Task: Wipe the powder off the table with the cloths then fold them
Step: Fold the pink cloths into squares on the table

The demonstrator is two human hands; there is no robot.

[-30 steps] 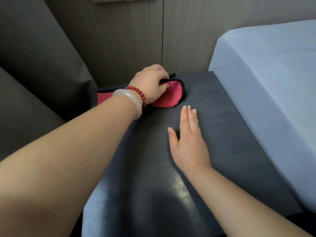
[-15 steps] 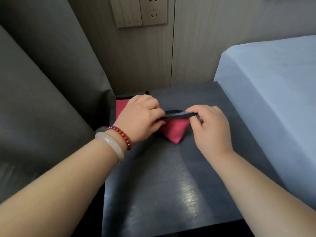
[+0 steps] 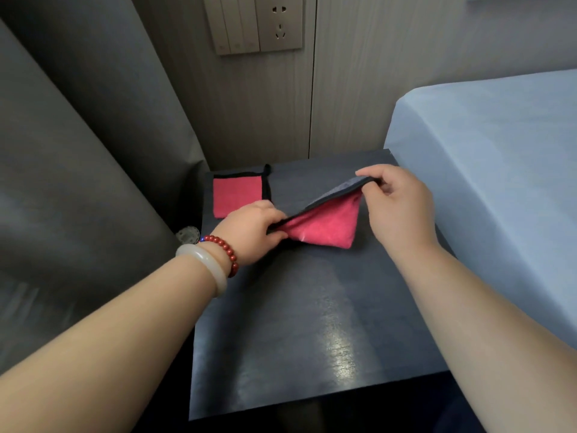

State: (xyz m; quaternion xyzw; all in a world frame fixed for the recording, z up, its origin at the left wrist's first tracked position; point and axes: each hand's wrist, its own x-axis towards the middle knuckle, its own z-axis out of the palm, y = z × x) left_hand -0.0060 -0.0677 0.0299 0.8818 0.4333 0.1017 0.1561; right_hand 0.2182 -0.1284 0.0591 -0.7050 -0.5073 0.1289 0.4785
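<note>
both hands, left hand (image 3: 256, 225) and right hand (image 3: 398, 207), pinch opposite corners of the pink black-edged cloth (image 3: 324, 226), stretching it above the dark desk (image 3: 312, 323), probably to fold.

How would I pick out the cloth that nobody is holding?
Find the dark table under the wall socket. At its far left corner lies a pink cloth with black edging, folded flat into a neat rectangle. The other pink cloth is raised off the table, pinched between both hands.

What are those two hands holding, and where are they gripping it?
A pink cloth with dark edging. The left hand pinches one end of its dark edge, the right hand the other end.
</note>
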